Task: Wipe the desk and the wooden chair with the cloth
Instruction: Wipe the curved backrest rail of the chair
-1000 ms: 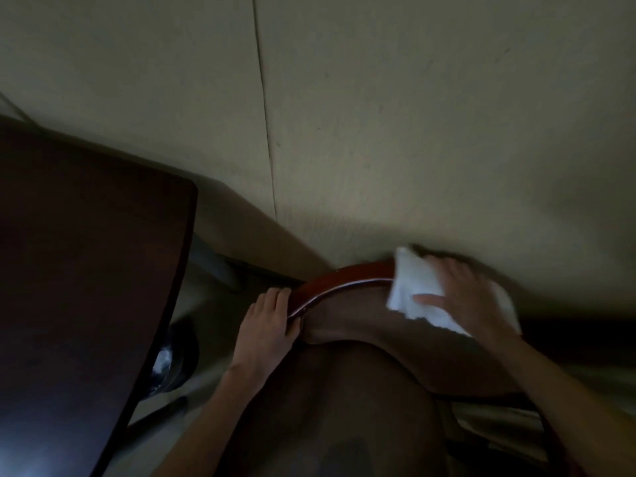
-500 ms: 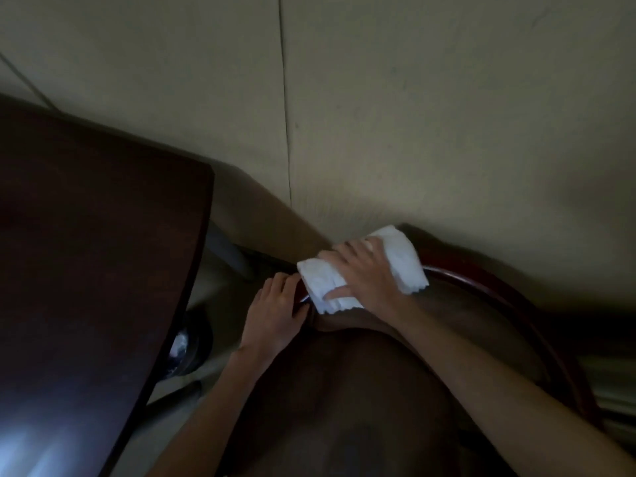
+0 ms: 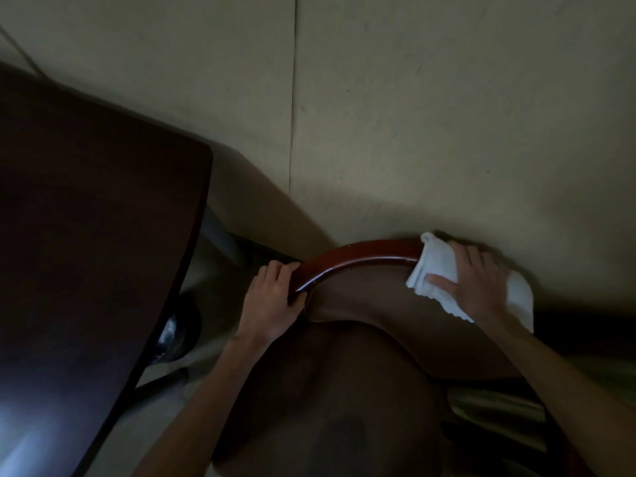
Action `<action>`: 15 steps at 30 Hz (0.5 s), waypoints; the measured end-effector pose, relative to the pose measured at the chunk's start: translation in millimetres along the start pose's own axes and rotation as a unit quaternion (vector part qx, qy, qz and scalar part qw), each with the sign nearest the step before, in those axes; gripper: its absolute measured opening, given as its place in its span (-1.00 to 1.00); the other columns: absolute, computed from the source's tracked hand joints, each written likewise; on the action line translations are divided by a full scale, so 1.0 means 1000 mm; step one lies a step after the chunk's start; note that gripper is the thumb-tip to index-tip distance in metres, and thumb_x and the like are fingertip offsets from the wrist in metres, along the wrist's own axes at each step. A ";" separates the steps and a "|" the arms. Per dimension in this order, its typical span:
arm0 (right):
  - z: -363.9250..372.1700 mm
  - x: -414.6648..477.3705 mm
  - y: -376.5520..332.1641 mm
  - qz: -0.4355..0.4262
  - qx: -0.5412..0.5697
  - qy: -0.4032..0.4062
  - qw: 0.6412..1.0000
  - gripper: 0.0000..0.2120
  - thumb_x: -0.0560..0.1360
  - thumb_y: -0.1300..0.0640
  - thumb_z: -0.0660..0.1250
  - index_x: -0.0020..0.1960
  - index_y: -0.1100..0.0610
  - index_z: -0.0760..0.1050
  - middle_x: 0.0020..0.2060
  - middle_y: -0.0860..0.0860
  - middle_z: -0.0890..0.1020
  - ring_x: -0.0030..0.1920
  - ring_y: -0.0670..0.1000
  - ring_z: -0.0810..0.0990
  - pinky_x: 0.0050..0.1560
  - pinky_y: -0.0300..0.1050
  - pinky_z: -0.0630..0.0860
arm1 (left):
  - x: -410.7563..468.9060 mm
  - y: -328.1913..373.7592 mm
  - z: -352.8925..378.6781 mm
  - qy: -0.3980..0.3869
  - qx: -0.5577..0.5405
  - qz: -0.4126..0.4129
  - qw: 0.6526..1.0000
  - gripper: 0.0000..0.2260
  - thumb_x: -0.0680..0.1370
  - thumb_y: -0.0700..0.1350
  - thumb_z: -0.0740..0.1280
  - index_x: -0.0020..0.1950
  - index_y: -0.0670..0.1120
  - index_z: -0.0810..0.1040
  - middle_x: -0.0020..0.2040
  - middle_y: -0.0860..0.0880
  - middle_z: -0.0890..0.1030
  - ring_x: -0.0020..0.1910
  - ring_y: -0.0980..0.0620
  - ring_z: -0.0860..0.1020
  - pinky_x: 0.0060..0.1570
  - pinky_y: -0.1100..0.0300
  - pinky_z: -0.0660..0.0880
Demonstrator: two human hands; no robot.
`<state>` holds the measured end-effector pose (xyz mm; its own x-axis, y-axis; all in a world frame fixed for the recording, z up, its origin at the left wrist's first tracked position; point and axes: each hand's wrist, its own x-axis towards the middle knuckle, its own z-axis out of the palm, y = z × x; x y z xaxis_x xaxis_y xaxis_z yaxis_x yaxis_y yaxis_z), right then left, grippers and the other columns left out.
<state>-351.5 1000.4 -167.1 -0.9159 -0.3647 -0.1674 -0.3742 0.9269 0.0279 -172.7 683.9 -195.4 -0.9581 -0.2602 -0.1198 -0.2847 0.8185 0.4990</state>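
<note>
The wooden chair [image 3: 361, 258] stands below me, its curved reddish top rail against the wall and its dark padded back and seat beneath. My left hand [image 3: 272, 301] grips the left end of that rail. My right hand [image 3: 478, 280] presses the white cloth [image 3: 433, 266] flat over the right part of the rail, fingers spread on top of it. The cloth hangs down over the chair back on both sides of the hand. The dark wooden desk [image 3: 86, 253] fills the left side of the view.
A beige wall [image 3: 413, 115] with a vertical seam rises right behind the chair. Under the desk edge I see a dark round object [image 3: 179, 328] and a dark desk leg [image 3: 161, 380] on the pale floor. The room is dim.
My right hand has slid the cloth along the top rail from its left end, beside my left hand, to the right part. The left hand has kept its grip.
</note>
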 end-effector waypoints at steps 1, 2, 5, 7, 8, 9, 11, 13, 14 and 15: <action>0.000 0.003 -0.009 -0.018 -0.011 0.025 0.999 -0.14 0.35 -0.45 0.13 0.35 0.21 0.43 0.12 0.24 0.57 0.07 0.28 0.53 0.09 0.20 0.42 | 0.001 -0.002 -0.001 -0.003 -0.001 0.006 1.000 -0.54 0.52 0.01 0.38 0.39 -0.07 0.42 0.20 -0.08 0.49 0.18 -0.09 0.46 0.18 0.05 0.46; -0.001 0.007 -0.019 -0.038 -0.017 0.049 0.998 -0.17 0.35 -0.42 0.13 0.34 0.21 0.45 0.11 0.23 0.58 0.07 0.27 0.54 0.08 0.19 0.42 | 0.002 -0.003 -0.003 -0.006 0.001 0.013 1.000 -0.53 0.52 0.02 0.37 0.39 -0.07 0.42 0.21 -0.08 0.49 0.19 -0.08 0.46 0.19 0.05 0.46; -0.004 0.021 -0.067 -0.121 -0.014 0.056 0.991 -0.25 0.38 -0.35 0.32 0.36 0.17 0.43 0.16 0.20 0.57 0.15 0.24 0.50 0.18 0.18 0.31 | 0.003 -0.005 -0.004 -0.015 0.000 0.020 1.000 -0.52 0.53 0.04 0.37 0.41 -0.06 0.40 0.22 -0.07 0.48 0.20 -0.08 0.45 0.20 0.05 0.46; -0.003 0.025 -0.109 -0.189 -0.014 0.049 0.981 -0.28 0.37 -0.33 0.36 0.35 0.11 0.44 0.18 0.14 0.57 0.18 0.21 0.50 0.23 0.19 0.24 | 0.002 -0.004 -0.004 -0.016 0.001 0.018 1.000 -0.52 0.52 0.03 0.37 0.41 -0.06 0.40 0.23 -0.08 0.48 0.20 -0.08 0.45 0.19 0.04 0.46; -0.003 0.024 -0.127 -0.215 -0.015 0.049 0.975 -0.29 0.35 -0.32 0.38 0.35 0.08 0.45 0.18 0.12 0.58 0.19 0.21 0.51 0.24 0.22 0.24 | 0.002 -0.003 -0.004 -0.014 0.001 0.016 1.000 -0.52 0.52 0.03 0.37 0.41 -0.06 0.40 0.23 -0.08 0.48 0.20 -0.08 0.45 0.19 0.05 0.46; -0.002 0.023 -0.139 -0.232 -0.016 0.051 0.971 -0.30 0.34 -0.32 0.39 0.34 0.07 0.46 0.18 0.11 0.58 0.19 0.20 0.52 0.25 0.26 0.27 | 0.001 -0.003 -0.003 -0.012 0.000 0.014 1.000 -0.52 0.53 0.03 0.38 0.41 -0.06 0.39 0.24 -0.07 0.48 0.21 -0.06 0.45 0.20 0.06 0.45; -0.003 0.021 -0.147 -0.250 -0.021 0.058 0.966 -0.31 0.35 -0.34 0.34 0.34 0.05 0.45 0.20 0.08 0.58 0.20 0.19 0.52 0.26 0.27 0.28 | 0.002 0.000 -0.003 -0.017 -0.003 0.008 1.000 -0.51 0.53 0.03 0.38 0.43 -0.05 0.37 0.27 -0.06 0.46 0.23 -0.04 0.44 0.22 0.08 0.44; -0.004 0.022 -0.141 -0.262 -0.017 0.057 0.963 -0.32 0.40 -0.34 0.23 0.38 0.04 0.41 0.24 0.05 0.55 0.24 0.15 0.50 0.29 0.23 0.24 | 0.003 0.003 -0.004 -0.025 -0.001 0.004 1.000 -0.51 0.54 0.03 0.37 0.43 -0.05 0.36 0.28 -0.05 0.45 0.23 -0.03 0.43 0.23 0.08 0.44; -0.006 0.023 -0.138 -0.267 -0.007 0.052 0.962 -0.31 0.41 -0.34 0.19 0.40 0.03 0.38 0.26 0.04 0.54 0.26 0.13 0.48 0.30 0.21 0.22 | 0.005 0.006 -0.006 -0.031 -0.003 -0.001 1.000 -0.51 0.54 0.04 0.36 0.43 -0.05 0.36 0.28 -0.05 0.44 0.23 -0.03 0.43 0.23 0.08 0.44; -0.008 0.024 -0.136 -0.270 0.005 0.043 0.962 -0.31 0.41 -0.33 0.17 0.42 0.03 0.35 0.28 0.03 0.52 0.27 0.12 0.47 0.31 0.18 0.21 | 0.007 0.010 -0.008 -0.036 -0.009 -0.011 0.999 -0.52 0.55 0.04 0.35 0.42 -0.06 0.36 0.28 -0.05 0.44 0.23 -0.03 0.44 0.23 0.08 0.44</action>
<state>-323.9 865.3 -167.3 -0.5977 -0.7984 -0.0734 -0.7974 0.6015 -0.0492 -181.6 686.4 -184.7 -0.9518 -0.2399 -0.1911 -0.3051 0.8033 0.5114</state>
